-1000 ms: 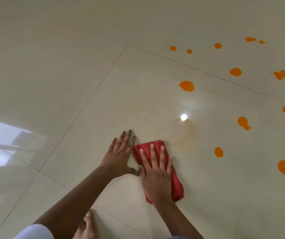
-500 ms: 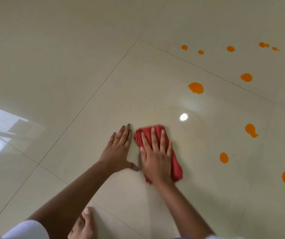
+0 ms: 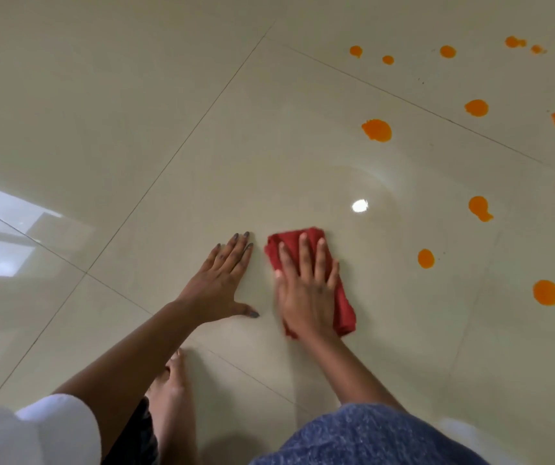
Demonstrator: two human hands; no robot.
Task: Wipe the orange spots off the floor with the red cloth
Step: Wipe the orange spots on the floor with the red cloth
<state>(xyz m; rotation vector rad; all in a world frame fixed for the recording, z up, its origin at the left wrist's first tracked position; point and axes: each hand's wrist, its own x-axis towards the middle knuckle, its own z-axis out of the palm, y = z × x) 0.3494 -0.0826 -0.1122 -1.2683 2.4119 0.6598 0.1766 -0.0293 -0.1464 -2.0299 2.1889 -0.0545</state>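
The right hand [image 3: 306, 290] is pressing flat, fingers spread, on the red cloth [image 3: 343, 307] on the floor [image 3: 168, 112]; the left hand [image 3: 222, 283] is lying open beside it, orange spots [image 3: 377, 130] lying farther right

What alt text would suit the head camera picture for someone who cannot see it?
A person's right hand presses a folded red cloth flat on a glossy cream tiled floor, the left hand braced bare beside it. About a dozen orange spots remain unwiped, scattered to the right.
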